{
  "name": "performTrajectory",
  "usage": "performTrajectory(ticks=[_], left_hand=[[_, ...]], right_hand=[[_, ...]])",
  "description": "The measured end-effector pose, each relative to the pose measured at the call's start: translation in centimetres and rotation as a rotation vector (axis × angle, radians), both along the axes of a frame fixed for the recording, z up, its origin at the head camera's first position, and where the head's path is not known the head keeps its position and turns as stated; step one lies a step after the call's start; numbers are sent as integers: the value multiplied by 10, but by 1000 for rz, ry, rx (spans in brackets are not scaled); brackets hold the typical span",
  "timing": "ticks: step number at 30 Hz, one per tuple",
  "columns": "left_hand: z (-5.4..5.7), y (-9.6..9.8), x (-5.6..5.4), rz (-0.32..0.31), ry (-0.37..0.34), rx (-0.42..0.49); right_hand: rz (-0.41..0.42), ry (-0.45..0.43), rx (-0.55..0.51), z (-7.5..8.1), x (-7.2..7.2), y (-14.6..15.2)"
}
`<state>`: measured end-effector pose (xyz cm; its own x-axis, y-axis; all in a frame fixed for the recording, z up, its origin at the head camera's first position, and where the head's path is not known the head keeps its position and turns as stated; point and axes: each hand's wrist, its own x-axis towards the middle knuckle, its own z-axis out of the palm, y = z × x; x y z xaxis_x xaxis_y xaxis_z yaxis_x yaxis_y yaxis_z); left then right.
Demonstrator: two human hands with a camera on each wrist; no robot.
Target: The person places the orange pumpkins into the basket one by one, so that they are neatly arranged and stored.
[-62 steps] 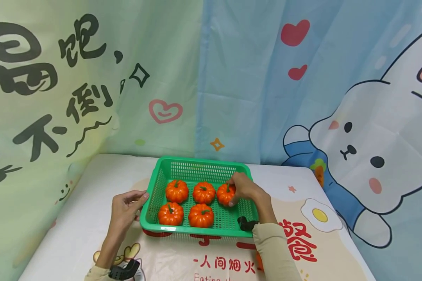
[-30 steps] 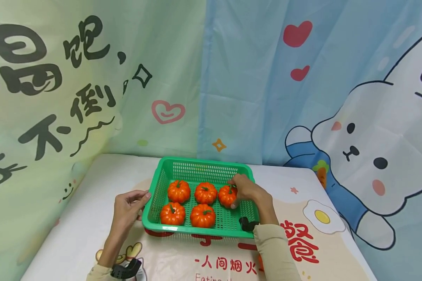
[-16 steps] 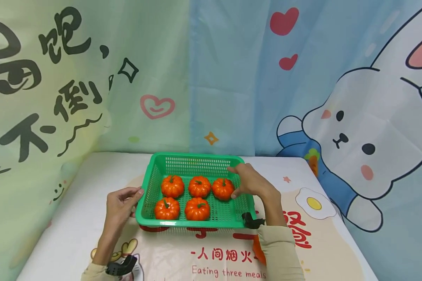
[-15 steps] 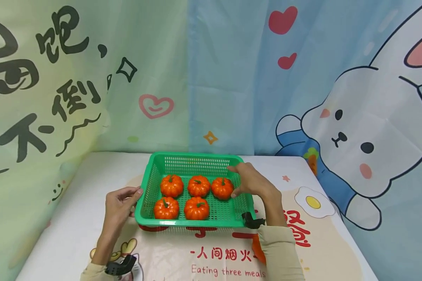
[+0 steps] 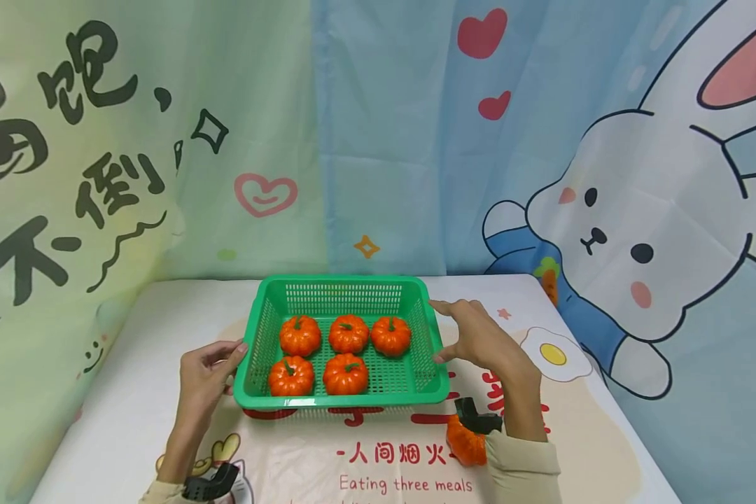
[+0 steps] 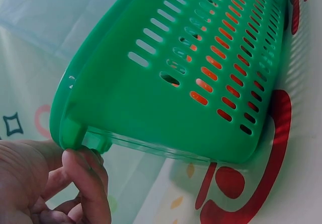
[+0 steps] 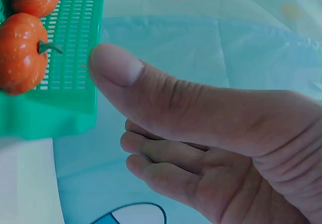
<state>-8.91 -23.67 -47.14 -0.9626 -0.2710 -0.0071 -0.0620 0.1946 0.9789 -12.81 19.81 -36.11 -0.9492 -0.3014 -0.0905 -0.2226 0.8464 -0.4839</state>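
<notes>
A green plastic basket (image 5: 340, 402) stands on the table with several small orange pumpkins in two rows. The right-most pumpkin of its back row (image 5: 390, 336) sits upright, stem up. At the basket's left end my left hand (image 5: 204, 374) pinches the rim between thumb and fingers, and the left wrist view shows these fingers (image 6: 85, 176) right at the rim's corner. My right hand (image 5: 485, 339) holds nothing. Its thumb (image 7: 118, 65) and fingers are spread apart beside the basket's right rim.
Another orange pumpkin (image 5: 466, 442) lies on the table outside the basket, partly hidden by my right wrist strap and sleeve. A printed cloth (image 5: 403, 465) covers the table. Behind it hangs a curtain (image 5: 378, 140) with a cartoon rabbit.
My right hand has let go of the back-row pumpkin and moved right, out over the basket's rim. That pumpkin stays in the basket. My left hand keeps its hold. The head view has shifted slightly.
</notes>
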Motion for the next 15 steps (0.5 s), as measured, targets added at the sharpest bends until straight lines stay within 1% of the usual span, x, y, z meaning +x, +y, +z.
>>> performTrajectory(ticks=[4, 7, 11, 15], left_hand=[[0, 0, 0, -5, 1, 4], [1, 0, 0, -9, 1, 6], [1, 0, 0, -7, 0, 1], [1, 0, 0, -6, 2, -7]], right_hand=[[-36, 2, 6, -1, 15, 11], [-60, -1, 6, -3, 24, 19], [-78, -2, 3, -5, 32, 28], [-101, -29, 19, -7, 37, 34]])
